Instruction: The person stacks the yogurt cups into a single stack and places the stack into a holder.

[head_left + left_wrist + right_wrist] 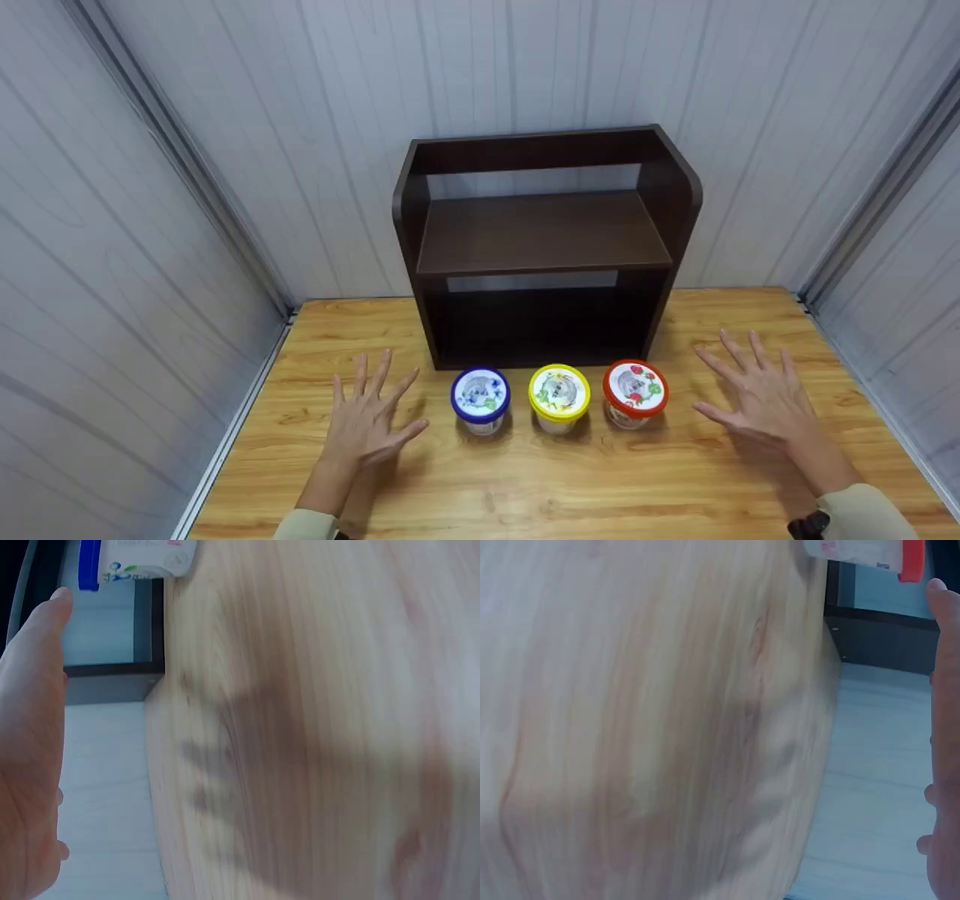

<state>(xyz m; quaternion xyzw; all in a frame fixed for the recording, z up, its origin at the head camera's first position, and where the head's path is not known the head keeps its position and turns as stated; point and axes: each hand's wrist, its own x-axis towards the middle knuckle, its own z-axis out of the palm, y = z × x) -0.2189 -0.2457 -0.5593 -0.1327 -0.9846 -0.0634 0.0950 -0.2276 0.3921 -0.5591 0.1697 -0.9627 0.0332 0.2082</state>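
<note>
Three lidded tubs stand in a row on the wooden table. The blue-lidded tub (481, 399) is at the left, the yellow-lidded tub (559, 397) in the middle and the red-lidded tub (635, 393) at the right. My left hand (365, 420) hovers over the table left of the blue lid, fingers spread, holding nothing. Right of the red lid, my right hand (763, 401) is spread the same way, also holding nothing. Each hand casts a shadow on the wood. The left wrist view catches the blue-lidded tub (139, 559) at its top edge; the right wrist view catches the red-lidded one (870, 555).
Behind the tubs stands a dark brown two-level shelf (544, 232), with a raised back rail and side panels. Pale panelled walls (337, 150) enclose the wooden table (487, 495) at the back and both sides.
</note>
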